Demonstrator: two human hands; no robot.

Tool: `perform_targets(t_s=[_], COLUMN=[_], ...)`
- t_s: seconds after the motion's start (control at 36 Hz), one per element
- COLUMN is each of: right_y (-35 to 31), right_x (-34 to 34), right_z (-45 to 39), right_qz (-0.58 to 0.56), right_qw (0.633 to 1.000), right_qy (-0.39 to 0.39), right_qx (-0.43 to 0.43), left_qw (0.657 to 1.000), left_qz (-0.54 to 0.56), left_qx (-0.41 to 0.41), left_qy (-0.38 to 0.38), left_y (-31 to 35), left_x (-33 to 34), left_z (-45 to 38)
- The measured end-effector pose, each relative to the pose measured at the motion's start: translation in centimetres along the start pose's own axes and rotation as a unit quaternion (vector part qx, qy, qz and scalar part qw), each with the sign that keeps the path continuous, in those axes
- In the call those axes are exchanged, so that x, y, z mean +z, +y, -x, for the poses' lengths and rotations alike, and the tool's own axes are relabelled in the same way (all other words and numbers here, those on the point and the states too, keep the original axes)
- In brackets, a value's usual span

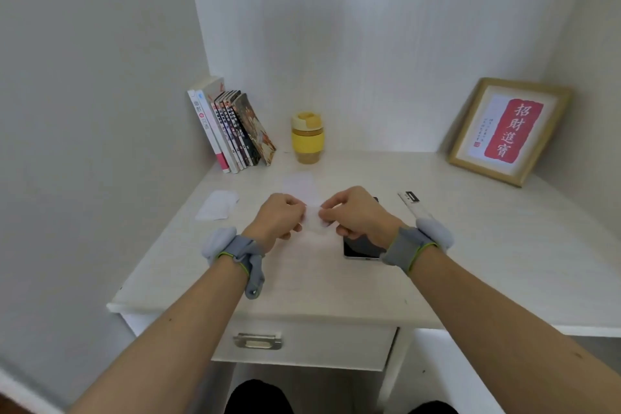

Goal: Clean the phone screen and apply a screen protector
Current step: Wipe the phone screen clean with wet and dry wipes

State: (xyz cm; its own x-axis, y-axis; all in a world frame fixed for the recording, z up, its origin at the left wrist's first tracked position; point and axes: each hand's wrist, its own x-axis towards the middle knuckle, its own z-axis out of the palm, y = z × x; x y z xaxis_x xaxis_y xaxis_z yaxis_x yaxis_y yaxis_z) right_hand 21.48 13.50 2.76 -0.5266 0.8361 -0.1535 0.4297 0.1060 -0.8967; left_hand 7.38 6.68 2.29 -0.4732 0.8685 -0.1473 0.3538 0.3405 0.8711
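Note:
My left hand (282,217) and my right hand (356,215) meet above the middle of the white desk (302,286), both pinching a small white wipe packet (314,220) between their fingertips. The phone (359,247) lies flat on the desk with its dark screen up, mostly hidden under my right hand and wrist. A clear, pale sheet (299,183) lies on the desk just beyond my hands. A white cloth (217,204) rests to the left.
A row of books (232,131) leans in the back left corner, with a yellow lidded cup (307,138) beside it. A framed red calligraphy print (507,129) stands at the back right. A narrow white package (415,203) lies right of the phone. A drawer (302,343) sits below the desk edge.

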Motion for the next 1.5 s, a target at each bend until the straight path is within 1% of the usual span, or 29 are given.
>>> perform_targets(t_s=[0.08, 0.14, 0.22, 0.33, 0.47, 0.58, 0.75, 0.81, 0.86, 0.89, 0.94, 1.03, 1.17, 1.31, 1.42, 1.5], right_y=[-1.3, -1.9, -2.5, -3.5, -3.8, -3.8, -4.8, -4.8, -4.9, -4.9, -5.0, -5.0, -5.4, -5.4, -5.4, -5.2], right_x=[2.7, 4.7, 7.5, 11.3, 14.1, 14.6, 13.2, 12.8, 12.9, 13.0, 13.5, 14.4, 15.3, 14.2, 12.1, 10.3], right_z=[-0.5, -1.0, -1.6, -2.7, -3.9, -4.5, -5.1, -5.7, -6.4, -6.8, -7.5, -8.3, -8.3, -7.8, -6.8, -6.2], right_qz=[0.048, 0.077, 0.096, 0.137, 0.176, 0.210, 0.233, 0.227, 0.226, 0.227, 0.221, 0.206, 0.191, 0.157, 0.116, 0.063], right_qw=[0.998, 0.995, 0.992, 0.983, 0.976, 0.969, 0.962, 0.965, 0.967, 0.969, 0.972, 0.976, 0.979, 0.985, 0.991, 0.997], right_qy=[-0.027, -0.047, -0.070, -0.098, -0.095, -0.093, -0.131, -0.127, -0.107, -0.093, -0.070, -0.063, -0.063, -0.070, -0.059, -0.035], right_qx=[-0.018, -0.031, -0.048, -0.070, -0.086, -0.088, -0.057, -0.045, -0.037, -0.035, -0.032, -0.032, -0.033, -0.029, -0.028, -0.016], left_qw=[0.999, 0.997, 0.991, 0.986, 0.982, 0.974, 0.969, 0.964, 0.955, 0.953, 0.953, 0.944, 0.932, 0.949, 0.957, 0.961], left_qz=[-0.033, -0.068, -0.127, -0.138, -0.155, -0.202, -0.207, -0.219, -0.251, -0.261, -0.269, -0.293, -0.316, -0.256, -0.203, -0.156], left_qx=[-0.023, -0.025, -0.037, -0.091, -0.108, -0.098, -0.136, -0.150, -0.155, -0.146, -0.103, -0.054, -0.067, -0.055, -0.001, 0.041], left_qy=[0.013, 0.026, 0.025, 0.019, 0.020, 0.040, 0.005, -0.005, 0.015, 0.039, 0.091, 0.144, 0.166, 0.175, 0.206, 0.224], left_y=[-1.4, -2.5, -4.0, -5.9, -6.9, -7.1, -6.9, -6.9, -7.1, -7.2, -7.4, -7.7, -8.6, -8.8, -7.2, -5.5], left_x=[-2.6, -4.4, -6.9, -10.4, -12.2, -12.9, -14.0, -14.2, -14.2, -14.2, -13.8, -12.8, -11.7, -11.6, -10.4, -9.1], left_z=[0.2, 0.4, 0.9, 1.4, 1.3, 0.8, -0.1, -0.5, -1.2, -1.6, -2.4, -3.6, -4.8, -5.7, -5.2, -4.8])
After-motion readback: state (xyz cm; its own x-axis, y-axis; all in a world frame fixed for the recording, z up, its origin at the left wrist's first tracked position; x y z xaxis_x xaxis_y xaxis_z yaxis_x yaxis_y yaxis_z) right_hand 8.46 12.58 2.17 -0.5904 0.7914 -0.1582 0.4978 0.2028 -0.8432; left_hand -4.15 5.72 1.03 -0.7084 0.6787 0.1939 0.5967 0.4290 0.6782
